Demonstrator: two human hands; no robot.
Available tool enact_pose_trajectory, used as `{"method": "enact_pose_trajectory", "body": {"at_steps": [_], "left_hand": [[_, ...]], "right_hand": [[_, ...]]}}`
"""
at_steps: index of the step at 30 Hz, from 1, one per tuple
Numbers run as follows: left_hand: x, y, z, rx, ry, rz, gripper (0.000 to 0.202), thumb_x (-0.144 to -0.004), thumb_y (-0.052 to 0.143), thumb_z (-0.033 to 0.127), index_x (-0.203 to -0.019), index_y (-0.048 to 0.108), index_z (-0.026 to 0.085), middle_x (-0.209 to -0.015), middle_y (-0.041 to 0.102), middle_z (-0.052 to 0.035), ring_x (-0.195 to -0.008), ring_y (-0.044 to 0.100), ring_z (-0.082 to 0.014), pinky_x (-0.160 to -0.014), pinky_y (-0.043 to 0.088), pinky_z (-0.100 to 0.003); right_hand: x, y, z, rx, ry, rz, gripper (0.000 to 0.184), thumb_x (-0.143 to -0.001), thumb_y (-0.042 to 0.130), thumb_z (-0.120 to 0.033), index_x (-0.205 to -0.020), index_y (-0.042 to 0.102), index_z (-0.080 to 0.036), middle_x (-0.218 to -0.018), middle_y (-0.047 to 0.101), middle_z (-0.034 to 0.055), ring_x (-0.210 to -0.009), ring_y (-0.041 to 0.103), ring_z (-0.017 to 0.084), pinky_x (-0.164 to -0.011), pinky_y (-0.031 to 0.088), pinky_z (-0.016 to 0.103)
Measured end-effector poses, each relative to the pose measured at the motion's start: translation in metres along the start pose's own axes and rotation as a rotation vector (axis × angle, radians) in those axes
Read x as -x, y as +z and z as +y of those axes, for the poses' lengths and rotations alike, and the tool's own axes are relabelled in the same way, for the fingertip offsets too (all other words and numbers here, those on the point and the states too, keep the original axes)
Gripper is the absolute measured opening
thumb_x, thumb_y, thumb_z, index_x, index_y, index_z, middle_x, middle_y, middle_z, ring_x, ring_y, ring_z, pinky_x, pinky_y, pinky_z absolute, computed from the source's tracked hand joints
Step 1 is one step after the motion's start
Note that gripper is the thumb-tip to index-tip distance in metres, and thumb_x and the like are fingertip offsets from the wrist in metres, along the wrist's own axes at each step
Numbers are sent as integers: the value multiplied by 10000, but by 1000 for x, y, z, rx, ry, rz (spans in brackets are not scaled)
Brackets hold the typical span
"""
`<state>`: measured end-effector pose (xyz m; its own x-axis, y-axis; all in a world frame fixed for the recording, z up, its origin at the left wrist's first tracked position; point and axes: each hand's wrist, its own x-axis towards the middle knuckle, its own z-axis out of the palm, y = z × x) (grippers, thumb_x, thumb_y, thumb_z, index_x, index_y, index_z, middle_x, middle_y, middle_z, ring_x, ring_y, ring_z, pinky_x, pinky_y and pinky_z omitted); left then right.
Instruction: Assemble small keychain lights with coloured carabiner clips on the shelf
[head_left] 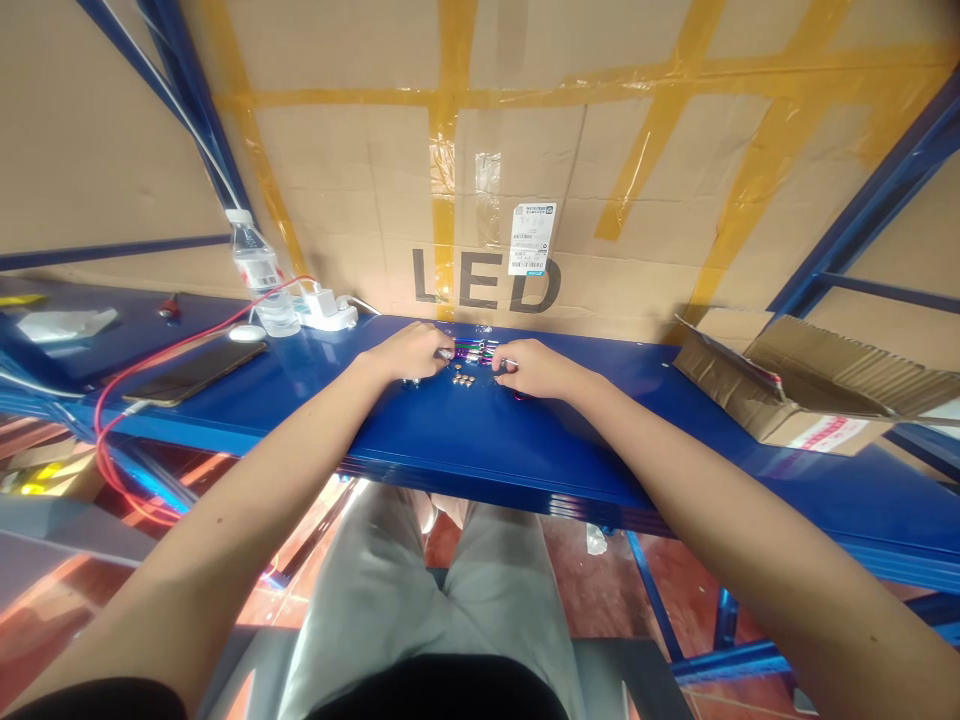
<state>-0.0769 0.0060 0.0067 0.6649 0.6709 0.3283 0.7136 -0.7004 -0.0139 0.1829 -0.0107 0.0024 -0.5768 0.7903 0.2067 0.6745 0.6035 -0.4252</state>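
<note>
My left hand [415, 352] rests low over the blue shelf, its fingers curled closed around a small shiny piece [445, 353] too small to name. Opposite it, my right hand [538, 368] is closed in a pinch, with a bit of something silvery at the fingertips that I cannot make out. Between the hands lie slim, shiny coloured sticks [472, 350], purple and green among them, partly hidden by the fingers. Just in front of these sit several small round metallic pieces [463, 380]. A few tiny shiny bits [411, 383] show beneath my left hand.
A large taped cardboard sheet [360, 200] stands behind the blue shelf [450, 440]. On the left are a water bottle [262, 275], a white power adapter [326, 308], a phone [196, 374] and a red cable [112, 390]. An open cardboard box [780, 400] occupies the right.
</note>
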Motion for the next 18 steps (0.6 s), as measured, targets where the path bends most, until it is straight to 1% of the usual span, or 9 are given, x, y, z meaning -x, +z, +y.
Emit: {"method": "enact_pose_trajectory", "body": {"at_steps": [2, 4, 6, 8, 10, 14, 18], "left_hand": [[-1, 2, -2, 42, -13, -29, 164, -776, 556, 169, -624, 604, 208, -633, 617, -23, -582, 509, -167, -622, 362, -308], [-1, 4, -3, 109, -69, -75, 155, -782, 566, 162, -639, 615, 196, -656, 635, -20, -593, 533, -157, -624, 380, -295], [-1, 3, -4, 204, -182, -136, 129, -817, 581, 189, -717, 663, 185, -716, 679, -25, -615, 576, -155, -622, 410, -283], [-1, 1, -3, 300, -305, -188, 141, -861, 603, 257, -824, 715, 180, -769, 718, -32, -616, 605, -157, -601, 433, -278], [0, 0, -2, 366, -377, -212, 179, -874, 633, 311, -895, 751, 178, -814, 749, -38, -633, 630, -163, -588, 450, -276], [-1, 0, -3, 425, -382, -193, 172, -842, 691, 308, -886, 789, 174, -929, 796, -50, -788, 694, -192, -659, 489, -274], [-1, 2, -6, 469, -357, -166, 171, -817, 715, 310, -860, 802, 168, -969, 808, -65, -879, 711, -212, -734, 505, -282]], "right_hand": [[0, 0, -1, 30, 8, -21, 147, -805, 709, -82, -890, 713, -201, -969, 750, 64, -749, 668, 190, -712, 474, 291], [1, -1, -4, 62, 23, -47, 132, -846, 670, -87, -916, 707, -192, -991, 750, 69, -755, 672, 182, -701, 475, 280], [2, -1, -7, 85, 34, -70, 128, -877, 630, -86, -922, 699, -183, -996, 747, 70, -747, 671, 170, -693, 471, 269], [2, -1, -9, 98, 34, -87, 132, -895, 599, -85, -906, 692, -178, -980, 742, 68, -726, 665, 160, -684, 465, 263], [1, 0, -8, 109, 22, -96, 143, -906, 579, -87, -883, 688, -177, -957, 737, 63, -707, 655, 154, -680, 456, 263], [-1, 1, -6, 136, -43, -79, 178, -918, 551, -88, -842, 686, -174, -927, 733, 57, -739, 642, 158, -726, 436, 270], [0, 1, -7, 117, -77, -82, 248, -931, 510, -88, -763, 669, -175, -839, 712, 44, -728, 614, 158, -732, 411, 274]]}}
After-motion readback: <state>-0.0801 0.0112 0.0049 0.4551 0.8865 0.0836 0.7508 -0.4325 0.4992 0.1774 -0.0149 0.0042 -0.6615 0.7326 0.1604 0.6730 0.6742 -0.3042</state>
